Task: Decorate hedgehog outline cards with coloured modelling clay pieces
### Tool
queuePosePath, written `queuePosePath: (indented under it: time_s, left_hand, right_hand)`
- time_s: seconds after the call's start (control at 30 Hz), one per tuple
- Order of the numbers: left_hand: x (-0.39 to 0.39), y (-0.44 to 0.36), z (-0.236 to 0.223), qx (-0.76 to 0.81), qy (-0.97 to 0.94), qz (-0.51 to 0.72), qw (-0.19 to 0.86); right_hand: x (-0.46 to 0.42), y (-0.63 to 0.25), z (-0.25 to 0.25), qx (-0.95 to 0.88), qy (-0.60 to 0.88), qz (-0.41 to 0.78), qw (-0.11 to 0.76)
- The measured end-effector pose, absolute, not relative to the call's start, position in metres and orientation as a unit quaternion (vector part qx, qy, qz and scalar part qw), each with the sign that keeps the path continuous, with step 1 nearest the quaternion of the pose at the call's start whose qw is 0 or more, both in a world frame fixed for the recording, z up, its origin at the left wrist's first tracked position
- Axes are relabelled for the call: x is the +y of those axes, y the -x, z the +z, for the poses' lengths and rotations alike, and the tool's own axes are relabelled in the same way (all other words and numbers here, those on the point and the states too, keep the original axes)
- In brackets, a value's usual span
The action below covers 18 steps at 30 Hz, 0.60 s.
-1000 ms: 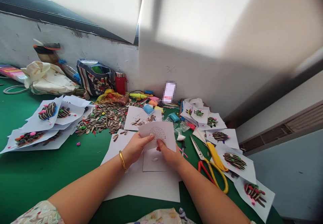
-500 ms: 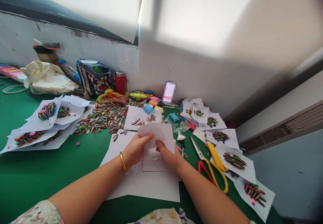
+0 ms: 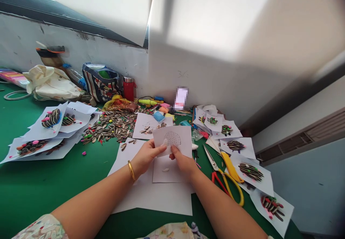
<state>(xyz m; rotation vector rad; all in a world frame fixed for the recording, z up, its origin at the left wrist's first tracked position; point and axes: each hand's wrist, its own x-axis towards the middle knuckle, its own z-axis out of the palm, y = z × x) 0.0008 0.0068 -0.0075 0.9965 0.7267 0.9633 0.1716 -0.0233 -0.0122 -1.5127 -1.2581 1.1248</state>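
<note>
My left hand pinches the left side of a small white paper card with a dotted dome-shaped drawing. A small white lump, perhaps clay, shows by the left thumb tip. At the card's lower edge, my right hand grips with its thumb on the front; its other fingers are mostly hidden behind. Below the hands another paper card lies on a large white sheet, with a white lump on it. Several sunflower seeds rest at the sheet's upper left.
A sunflower seed heap lies left of centre. Yellow-handled scissors and a yellow cutter lie at right. Finished seed pictures line the right; more picture sheets are stacked left. A red flask stands by the wall.
The held card has moved slightly right and turned more level. My left thumb has shifted off the drawing toward its left, and a white lump now shows beside it.
</note>
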Motion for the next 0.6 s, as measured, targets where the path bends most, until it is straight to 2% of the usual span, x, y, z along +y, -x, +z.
queuePosePath:
  time_s: [0.23,0.6]
  left_hand:
    - [0.0065,-0.0004,-0.0068,0.370,-0.492,0.406,0.675]
    - [0.0103,-0.0001,-0.0057,0.403,-0.485,0.433,0.645]
  right_hand:
    - [-0.0172,-0.1741,-0.0184,-0.430,0.587,0.485,0.486]
    - [-0.0229,-0.1713,-0.0134,-0.487,0.601,0.456,0.440]
